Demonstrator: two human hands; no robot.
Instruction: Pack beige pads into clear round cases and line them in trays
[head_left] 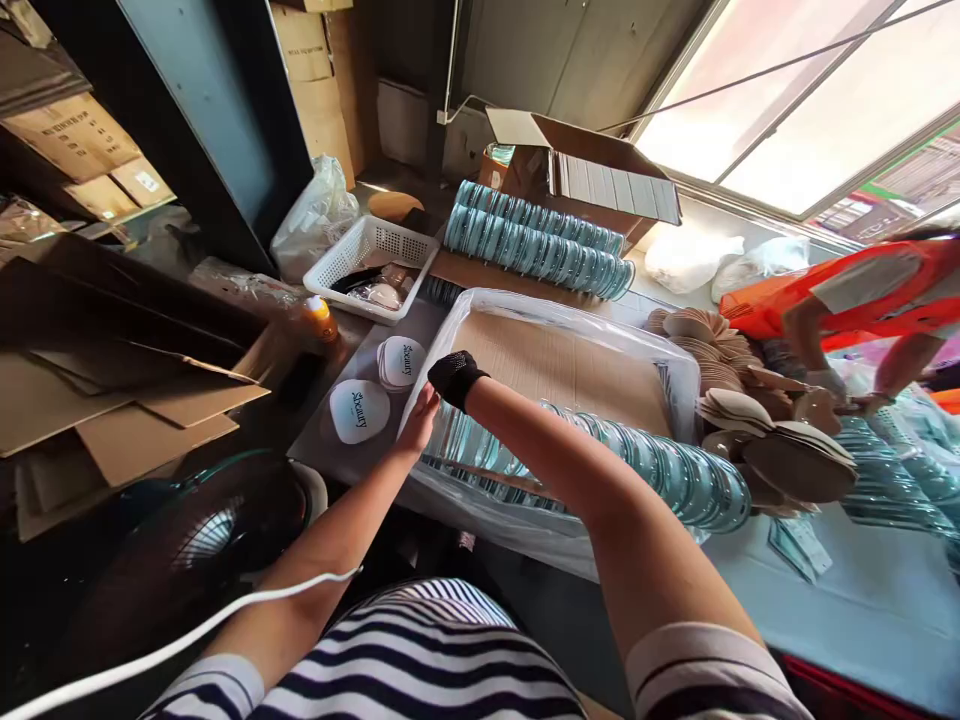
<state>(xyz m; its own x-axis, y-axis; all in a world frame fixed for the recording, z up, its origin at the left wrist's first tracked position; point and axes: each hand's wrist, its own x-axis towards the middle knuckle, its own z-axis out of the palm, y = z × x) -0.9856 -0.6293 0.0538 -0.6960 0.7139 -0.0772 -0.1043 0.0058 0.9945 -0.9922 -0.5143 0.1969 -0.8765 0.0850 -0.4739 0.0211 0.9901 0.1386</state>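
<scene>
My bare left hand (421,424) is at the left end of a box lined with clear plastic (540,303), its fingers pressed together by the liner's edge. Just above and touching or nearly touching it is my right hand (454,379) in a black glove, fingers curled downward. What either hand holds, if anything, is hidden. Inside the box, a long row of clear bluish round pieces (660,462) stands on edge along the near side, partly behind my right forearm. A brown cardboard sheet (559,360) covers the rest of the box's inside.
Round white printed cards (360,411) lie left of the box. Behind them are a white basket (367,310) and an orange-capped bottle (320,318). More clear rows (536,240) stand beyond the box. At right, a co-worker in an orange vest (892,290) handles pieces near brown oval stacks (799,460).
</scene>
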